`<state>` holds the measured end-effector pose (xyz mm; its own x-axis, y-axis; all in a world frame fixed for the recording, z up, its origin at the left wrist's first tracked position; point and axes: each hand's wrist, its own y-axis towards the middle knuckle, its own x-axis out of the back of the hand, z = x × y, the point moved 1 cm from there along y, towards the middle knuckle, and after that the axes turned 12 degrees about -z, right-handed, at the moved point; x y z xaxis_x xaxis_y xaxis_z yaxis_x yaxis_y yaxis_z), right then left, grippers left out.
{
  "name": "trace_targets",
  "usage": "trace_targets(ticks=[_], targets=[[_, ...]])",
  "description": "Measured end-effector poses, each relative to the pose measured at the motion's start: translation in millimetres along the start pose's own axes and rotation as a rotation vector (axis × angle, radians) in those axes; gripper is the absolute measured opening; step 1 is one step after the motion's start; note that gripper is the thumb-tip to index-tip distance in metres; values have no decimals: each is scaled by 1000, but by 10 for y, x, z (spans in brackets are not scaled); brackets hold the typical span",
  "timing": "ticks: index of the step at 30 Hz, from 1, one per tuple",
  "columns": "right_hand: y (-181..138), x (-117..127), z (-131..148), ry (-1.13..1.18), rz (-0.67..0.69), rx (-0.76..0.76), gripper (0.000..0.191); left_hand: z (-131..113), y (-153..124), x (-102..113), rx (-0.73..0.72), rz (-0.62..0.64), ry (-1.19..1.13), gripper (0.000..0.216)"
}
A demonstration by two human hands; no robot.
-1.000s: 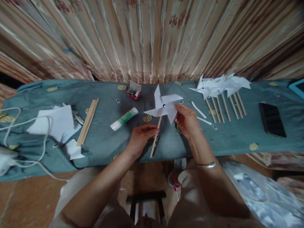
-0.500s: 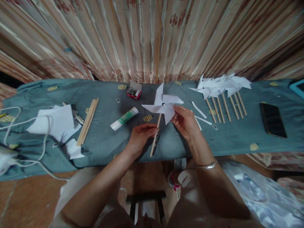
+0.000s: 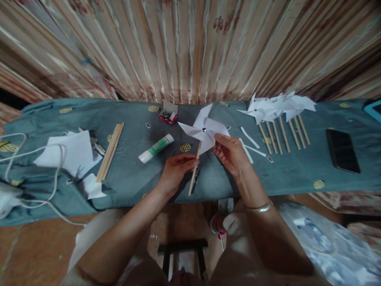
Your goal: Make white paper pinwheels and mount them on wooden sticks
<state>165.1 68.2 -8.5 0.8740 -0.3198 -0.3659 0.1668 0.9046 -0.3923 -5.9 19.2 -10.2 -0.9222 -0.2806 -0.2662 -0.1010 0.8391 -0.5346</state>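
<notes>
running nearest: near edge of the desk (image 3: 123,192), the person's legs (image 3: 238,242) just below
left hand (image 3: 180,167): closed on the stick (image 3: 193,180) of the pinwheel (image 3: 204,129), tilted over mid-desk, its foot just inside that edge
right hand (image 3: 233,151): narrow, thumb at the lower blade (image 3: 207,141); cannot tell whether it pinches
open room: between the forearms, and around the glue stick (image 3: 156,148)
crowded ends: papers (image 3: 74,149) and loose sticks (image 3: 110,153) left; paper strips (image 3: 250,137), phone (image 3: 343,151), other pinwheels (image 3: 281,107) right
surface: creased grey-green cloth (image 3: 133,127)
far edge: open box (image 3: 168,115) near it, pleated curtain (image 3: 178,51) behind
</notes>
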Motion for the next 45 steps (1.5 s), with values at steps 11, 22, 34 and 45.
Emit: trace_targets(ticks=[11, 22, 34, 45], targets=[[-56, -56, 31, -2, -9, 2, 36, -3, -3, -17, 7, 2, -12, 36], [-86, -89, 34, 6, 5, -22, 36, 5, -3, -9, -13, 10, 3, 34], [-104, -116, 32, -39, 29, -8, 30, -3, -13, -23, -7, 7, 0, 34], [-38, -10, 75, -34, -1, 59, 39, 17, -9, 2, -8, 16, 14, 36]])
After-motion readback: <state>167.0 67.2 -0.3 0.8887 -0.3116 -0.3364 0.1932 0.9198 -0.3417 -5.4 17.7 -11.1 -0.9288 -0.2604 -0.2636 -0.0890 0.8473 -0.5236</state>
